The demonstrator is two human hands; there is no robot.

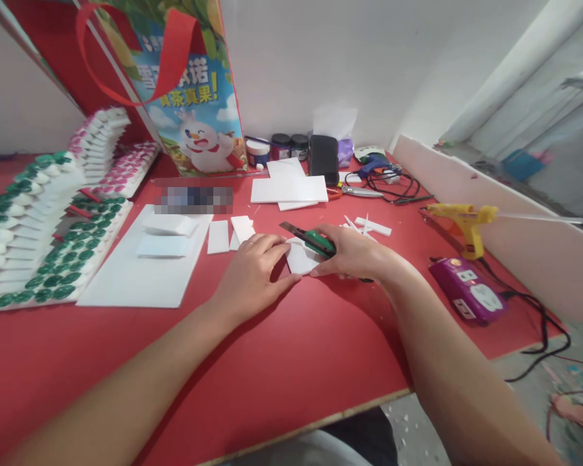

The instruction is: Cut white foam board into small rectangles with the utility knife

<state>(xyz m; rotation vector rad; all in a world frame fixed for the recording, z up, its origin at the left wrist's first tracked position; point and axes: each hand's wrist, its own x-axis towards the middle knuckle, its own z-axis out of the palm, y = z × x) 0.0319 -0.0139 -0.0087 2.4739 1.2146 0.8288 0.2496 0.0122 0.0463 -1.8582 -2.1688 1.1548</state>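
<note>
Small white pieces look cut; the right grip pinches a green cutter, the left grip, spread, steadies a seemingly unfinished piece.

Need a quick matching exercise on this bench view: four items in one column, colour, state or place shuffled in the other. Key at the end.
Column 1
1. Utility knife
2. Glue gun
3. Socket block
4. Carrier bag

Column 2
A. Purple, close to the right-hand side of the table
B. Upright, with a snowman print
C. Gripped in the right hand
D. Yellow, not held by either hand

Pairs: 1-C, 2-D, 3-A, 4-B
</note>
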